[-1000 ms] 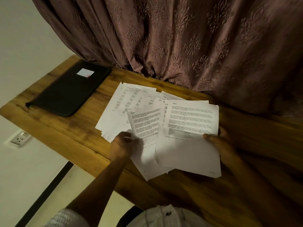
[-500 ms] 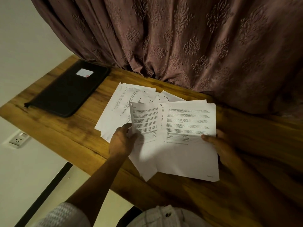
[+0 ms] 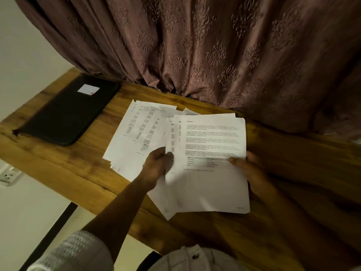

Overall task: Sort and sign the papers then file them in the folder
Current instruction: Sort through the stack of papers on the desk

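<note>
A small stack of printed white sheets (image 3: 211, 180) is held between both hands above the wooden table (image 3: 58, 169). My right hand (image 3: 248, 169) pinches the right edge of the top sheet, thumb on the page. My left hand (image 3: 158, 165) grips the left edge of the stack, with its fingers under the paper. More printed papers (image 3: 136, 133) lie fanned out on the table to the left of the held stack. A closed black folder (image 3: 66, 114) with a small white label lies flat at the table's far left.
A heavy patterned curtain (image 3: 214, 51) hangs along the back edge of the table. A wall socket (image 3: 7, 176) sits on the white wall below the table's left end. The table's near edge runs diagonally under my left forearm.
The two separately held sheets have been brought together into one overlapping stack. My left hand slid right, closer to the right-hand sheet, and the stack sits squarer.
</note>
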